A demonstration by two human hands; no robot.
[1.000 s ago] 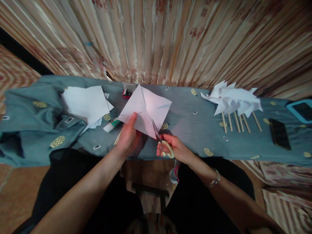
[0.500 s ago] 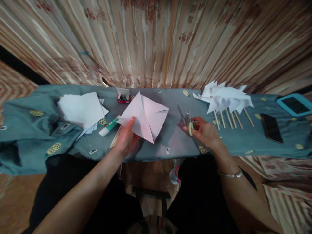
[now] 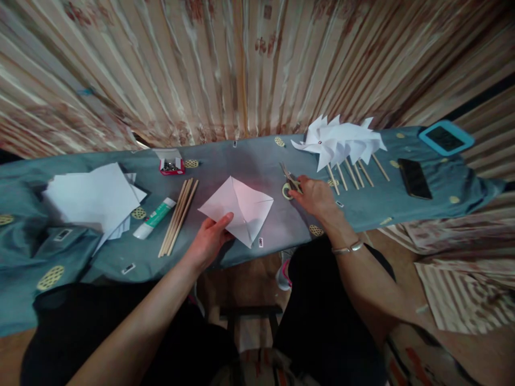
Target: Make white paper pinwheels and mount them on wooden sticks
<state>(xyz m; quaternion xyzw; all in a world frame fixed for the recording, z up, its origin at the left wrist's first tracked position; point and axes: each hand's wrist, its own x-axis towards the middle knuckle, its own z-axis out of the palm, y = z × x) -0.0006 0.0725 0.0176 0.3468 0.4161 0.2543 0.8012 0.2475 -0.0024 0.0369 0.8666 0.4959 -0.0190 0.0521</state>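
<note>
My left hand (image 3: 212, 238) pinches the lower left edge of a white paper square (image 3: 241, 206), thumb on top and fingers underneath. Slits run in from the square's corners toward its middle. Off to the right, my right hand (image 3: 316, 197) has its fingers closed at the handles of a pair of scissors (image 3: 288, 177), low over the cloth. Their blades point away from me and one pale green handle loop shows. Whether the scissors rest on the cloth, I cannot tell. Several wooden sticks (image 3: 179, 217) lie left of the paper, beside a green and white glue stick (image 3: 154, 218).
A stack of white paper (image 3: 92, 198) lies at the left on the grey-green cloth. Behind the sticks stands an open red box (image 3: 172, 165) of small metal pins. Paper pinwheels (image 3: 341, 139) on sticks overlap at the right, near a black phone (image 3: 414, 178) and a blue-framed tablet (image 3: 446, 138).
The view has shifted to the right. My left hand has brought the paper lower and away from the sticks, uncovering them. The scissors in my right hand now lie nearer the back, blades clearly visible.
</note>
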